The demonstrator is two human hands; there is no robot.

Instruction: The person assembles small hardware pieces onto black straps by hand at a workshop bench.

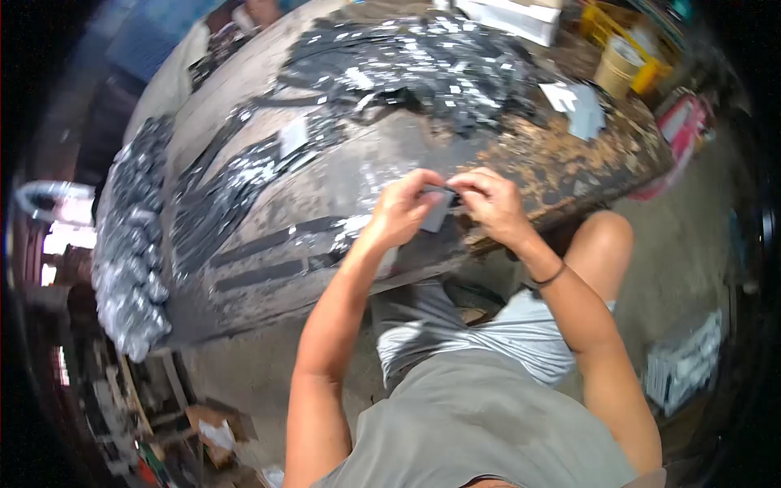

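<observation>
1. Well, across the worktable (pixel 213 315), seen from the head view, a broad heap of black strips with glinting bits (pixel 423 69) is spreading along the far side, and a narrower bundle of black strips (pixel 232 191) is lying to the left, with a pale card (pixel 294 137) resting on it.
2. Two separate dark strips (pixel 260 274) are lying near the front edge, pointing toward the left forearm.
3. Clear-wrapped goods (pixel 134 236) are lining the left edge; at the far right, a white box (pixel 521 18), a yellow crate (pixel 604 28), a tan cylinder (pixel 618 67) and a grey-and-white card (pixel 582 110) are sitting on or by the worn corner.
4. Nothing is standing between the hands and the camera.
5. The left hand (pixel 400 210) is gripping a small grey card (pixel 436 215) between thumb and fingers, near the table's front edge.
6. The right hand (pixel 495 205) is pinching a dark piece (pixel 454 193) at the card's upper right corner; blur is hiding its exact shape.
7. Both forearms are reaching forward and converging, elbows bending outward, fingertips almost meeting; a dark band (pixel 551 275) is circling the right wrist.
</observation>
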